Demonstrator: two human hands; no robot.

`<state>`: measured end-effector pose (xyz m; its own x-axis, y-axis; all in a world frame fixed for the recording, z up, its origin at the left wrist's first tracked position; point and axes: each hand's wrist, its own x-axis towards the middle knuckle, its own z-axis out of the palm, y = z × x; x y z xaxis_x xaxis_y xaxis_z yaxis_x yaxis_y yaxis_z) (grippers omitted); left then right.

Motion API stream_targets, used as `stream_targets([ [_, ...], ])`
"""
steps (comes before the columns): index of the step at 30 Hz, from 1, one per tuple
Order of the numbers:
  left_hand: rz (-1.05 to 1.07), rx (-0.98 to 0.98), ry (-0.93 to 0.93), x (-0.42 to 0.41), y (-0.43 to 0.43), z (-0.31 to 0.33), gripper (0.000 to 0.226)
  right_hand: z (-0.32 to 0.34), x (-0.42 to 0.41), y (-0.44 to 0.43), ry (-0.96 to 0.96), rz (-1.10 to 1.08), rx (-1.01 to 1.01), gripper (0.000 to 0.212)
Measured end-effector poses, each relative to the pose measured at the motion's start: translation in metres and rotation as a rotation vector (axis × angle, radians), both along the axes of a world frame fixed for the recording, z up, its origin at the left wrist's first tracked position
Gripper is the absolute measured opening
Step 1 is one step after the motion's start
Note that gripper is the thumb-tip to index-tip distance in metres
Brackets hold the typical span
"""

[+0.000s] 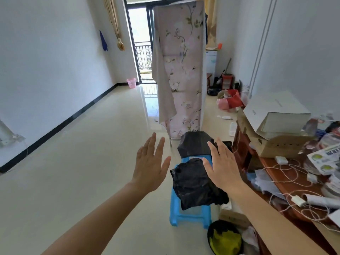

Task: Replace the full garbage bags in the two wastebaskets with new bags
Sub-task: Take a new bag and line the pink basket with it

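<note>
Left grip (150, 162) and right grip (224, 166) hover spread, empty; snatch carelessly and you could drag the bag (195, 184) off the stool (189, 216).

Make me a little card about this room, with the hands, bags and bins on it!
Left hand: open, fingers spread, in the air, holding nothing
Right hand: open, raised over the blue stool, holding nothing
Crumpled black bag: lying on the blue stool
Second black bag: beyond it, at the stool's far end
Pink wastebasket: far off on the floor by the balcony door
Near wastebasket: black-lined, something yellow inside, beside the desk
</note>
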<state>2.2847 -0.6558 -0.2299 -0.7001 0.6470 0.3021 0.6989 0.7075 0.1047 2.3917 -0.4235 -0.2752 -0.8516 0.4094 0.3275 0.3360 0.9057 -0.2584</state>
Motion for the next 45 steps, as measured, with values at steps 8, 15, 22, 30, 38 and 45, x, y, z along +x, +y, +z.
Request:
stream_targets([
  [8,-0.028,-0.078,-0.038,-0.170,0.069,-0.021,0.064,-0.030,-0.138,0.073,-0.177,-0.037,-0.070,0.063],
  [15,-0.072,-0.230,-0.230,-0.308,0.150,-0.120,0.065,-0.120,-0.211,0.138,-0.438,-0.162,-0.133,0.063],
  [22,-0.208,-0.466,-0.520,-0.391,0.234,-0.244,0.064,-0.213,-0.268,0.186,-0.719,-0.369,-0.358,0.063],
  [30,-0.187,-0.616,-0.734,-0.394,0.279,-0.431,0.062,-0.368,-0.277,0.185,-0.863,-0.477,-0.621,0.061],
  [38,-0.025,-0.670,-0.765,-0.346,0.261,-0.551,0.064,-0.490,-0.300,0.187,-0.910,-0.581,-0.635,0.085],
  [45,0.190,-0.500,-0.832,-0.384,0.225,-0.468,0.031,-0.415,-0.339,0.171,-0.849,-0.375,-0.695,0.023],
])
